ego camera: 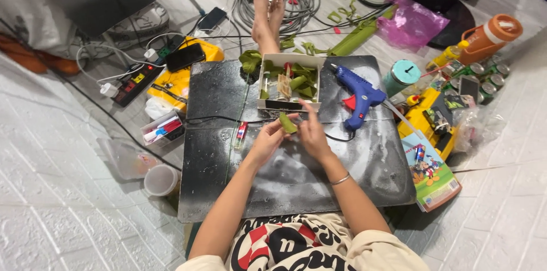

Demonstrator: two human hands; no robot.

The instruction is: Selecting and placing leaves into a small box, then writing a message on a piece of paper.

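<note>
green leaf piece [288, 123] between hands [290, 134]

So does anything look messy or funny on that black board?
Mostly the dark board itself: pale, dusty smears blotch its surface. Otherwise the blue glue gun stands upright, and both hands pinch a small green folded piece.

A dark low board [228, 180] lies on a pale whitewashed brick floor [62, 214] under even, bright light.
</note>
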